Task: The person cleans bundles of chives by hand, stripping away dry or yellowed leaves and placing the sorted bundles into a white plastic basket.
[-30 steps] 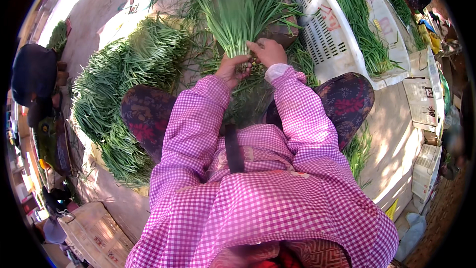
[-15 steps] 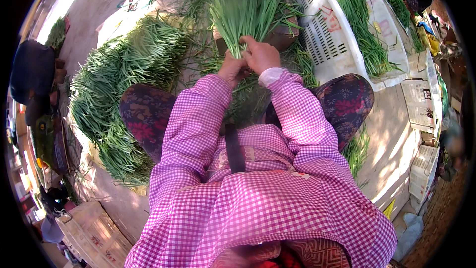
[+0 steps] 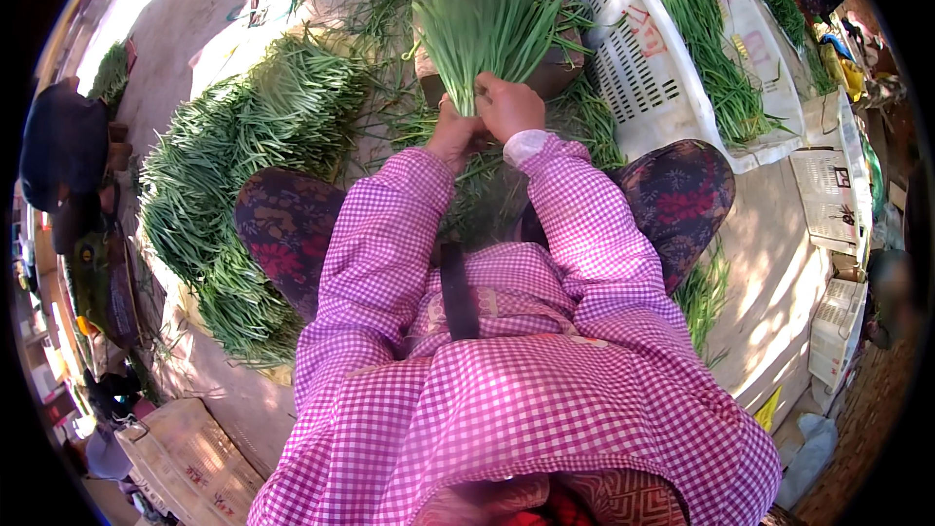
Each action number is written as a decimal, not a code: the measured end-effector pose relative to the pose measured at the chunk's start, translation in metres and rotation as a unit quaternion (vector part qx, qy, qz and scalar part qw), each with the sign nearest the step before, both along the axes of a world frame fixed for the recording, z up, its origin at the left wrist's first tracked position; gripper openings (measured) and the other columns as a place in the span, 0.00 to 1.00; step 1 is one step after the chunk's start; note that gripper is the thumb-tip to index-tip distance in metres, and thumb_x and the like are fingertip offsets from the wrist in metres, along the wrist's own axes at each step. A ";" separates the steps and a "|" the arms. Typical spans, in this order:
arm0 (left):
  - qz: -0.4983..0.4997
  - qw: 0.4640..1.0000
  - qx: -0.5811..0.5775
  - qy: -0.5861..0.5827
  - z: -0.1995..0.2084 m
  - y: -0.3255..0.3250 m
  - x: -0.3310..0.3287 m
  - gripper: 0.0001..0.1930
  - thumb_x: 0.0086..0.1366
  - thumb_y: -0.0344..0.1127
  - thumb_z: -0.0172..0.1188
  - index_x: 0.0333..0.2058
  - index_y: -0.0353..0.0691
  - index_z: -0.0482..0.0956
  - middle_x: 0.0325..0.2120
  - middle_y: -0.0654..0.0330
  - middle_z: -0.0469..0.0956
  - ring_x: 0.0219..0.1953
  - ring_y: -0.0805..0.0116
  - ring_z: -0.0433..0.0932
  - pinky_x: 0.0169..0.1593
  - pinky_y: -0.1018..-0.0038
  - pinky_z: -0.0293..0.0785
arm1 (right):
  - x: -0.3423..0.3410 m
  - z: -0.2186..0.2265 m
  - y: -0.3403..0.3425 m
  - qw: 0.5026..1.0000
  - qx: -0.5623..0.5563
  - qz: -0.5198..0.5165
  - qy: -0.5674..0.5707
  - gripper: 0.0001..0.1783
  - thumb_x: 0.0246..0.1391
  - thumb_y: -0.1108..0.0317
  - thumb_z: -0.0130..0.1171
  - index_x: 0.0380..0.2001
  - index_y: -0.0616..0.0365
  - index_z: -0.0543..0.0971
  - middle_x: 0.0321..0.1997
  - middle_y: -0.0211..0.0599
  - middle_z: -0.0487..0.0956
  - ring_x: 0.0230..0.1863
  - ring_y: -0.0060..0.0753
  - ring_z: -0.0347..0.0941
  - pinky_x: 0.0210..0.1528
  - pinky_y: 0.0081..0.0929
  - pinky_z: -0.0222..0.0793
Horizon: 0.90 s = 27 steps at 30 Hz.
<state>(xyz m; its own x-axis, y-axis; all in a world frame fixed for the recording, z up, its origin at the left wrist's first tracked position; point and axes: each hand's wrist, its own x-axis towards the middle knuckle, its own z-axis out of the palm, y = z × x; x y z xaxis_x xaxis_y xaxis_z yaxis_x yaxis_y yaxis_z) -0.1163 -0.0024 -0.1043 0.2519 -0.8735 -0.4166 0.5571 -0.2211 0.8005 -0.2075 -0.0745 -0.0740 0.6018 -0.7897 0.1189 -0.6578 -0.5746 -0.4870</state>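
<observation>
A bunch of long green chives (image 3: 489,24) fans out away from me over a brown block. My left hand (image 3: 454,136) is closed around the gathered stem ends. Close against it, my right hand (image 3: 509,107) also grips the stems, with the thumb on the near side of the bunch. Parts of both hands' fingers are hidden behind the stems and each other. Below the bunch, the brown block (image 3: 557,78) lies partly covered by leaves.
To my left lies a large curved heap of chives (image 3: 243,136). White plastic crates (image 3: 638,68) stand at the right, with more chives (image 3: 716,49) beside them. Another crate (image 3: 195,458) sits at lower left. Loose leaves are strewn over the floor (image 3: 750,253).
The bunch's leaf tips have shifted and spread a little wider. Both hands stay closed on the stems in nearly the same place.
</observation>
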 end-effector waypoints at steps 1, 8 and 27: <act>0.006 1.000 0.001 0.012 0.001 -0.001 0.000 0.23 0.50 0.20 0.57 0.44 0.45 0.64 0.27 0.63 0.72 0.23 0.74 0.72 0.17 0.81 0.66 | -0.001 -0.001 -0.003 0.999 0.034 0.005 -0.038 0.11 0.44 0.63 0.58 0.33 0.50 0.77 0.23 0.41 0.78 0.26 0.45 0.75 0.29 0.40 0.69; 0.004 0.990 -0.029 0.141 0.001 -0.002 0.015 0.18 0.49 0.16 0.55 0.40 0.39 0.68 0.25 0.63 0.71 0.20 0.76 0.69 0.16 0.85 0.60 | -0.008 0.006 -0.013 0.963 0.222 0.045 -0.146 0.11 0.40 0.67 0.64 0.30 0.55 0.79 0.21 0.39 0.78 0.24 0.35 0.76 0.27 0.32 0.69; 0.017 0.954 -0.119 0.274 0.001 0.000 0.017 0.11 0.60 0.26 0.55 0.42 0.34 0.69 0.30 0.59 0.73 0.25 0.76 0.69 0.20 0.86 0.62 | -0.019 0.003 -0.030 0.868 0.435 0.064 -0.229 0.05 0.50 0.73 0.59 0.30 0.64 0.76 0.20 0.31 0.76 0.14 0.16 0.67 0.16 0.16 0.61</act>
<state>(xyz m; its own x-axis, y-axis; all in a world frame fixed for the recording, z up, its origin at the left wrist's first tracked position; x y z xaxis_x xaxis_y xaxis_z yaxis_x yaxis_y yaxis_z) -0.0994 -0.0024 -0.1029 0.0837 -0.9551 -0.2842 0.9097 -0.0432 0.4131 -0.2269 -0.1046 -0.0714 0.7388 -0.6299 -0.2395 -0.2386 0.0878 -0.9671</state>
